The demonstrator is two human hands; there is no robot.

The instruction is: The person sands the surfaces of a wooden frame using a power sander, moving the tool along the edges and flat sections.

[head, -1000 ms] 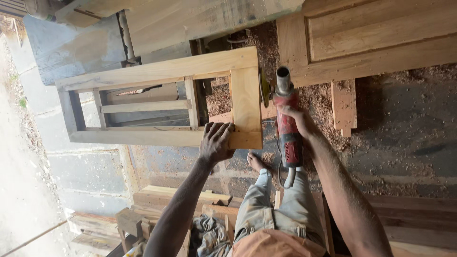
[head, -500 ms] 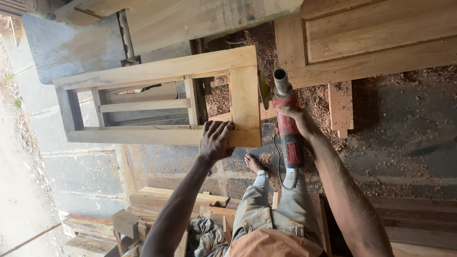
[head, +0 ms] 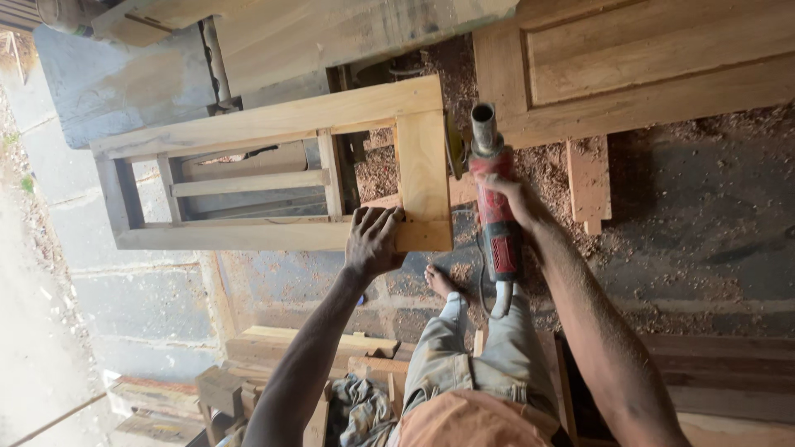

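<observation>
Now, L hand (head: 374, 240): flat, fingers spread, pressing frame (head: 273, 170) corner.
R hand (head: 507, 194): clenched round red grinder (head: 494, 207), just right of frame.
Floor (head: 687, 240): sawdust.

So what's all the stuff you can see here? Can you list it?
frame: one, pale wood, middle, slats inside
grinder: one, red and grey, beside the frame's end
door panel: one, brown wood, top right
wood block: one, pale, below the door panel
shavings: many, brown, scattered on the dark floor
planks: several, pale, bottom stack
wall: one, grey blocks, left
foot: one, bare, on the floor
trousers: one pair, grey
left hand: one, fingers spread flat on the frame
right hand: one, gripping the grinder
</observation>
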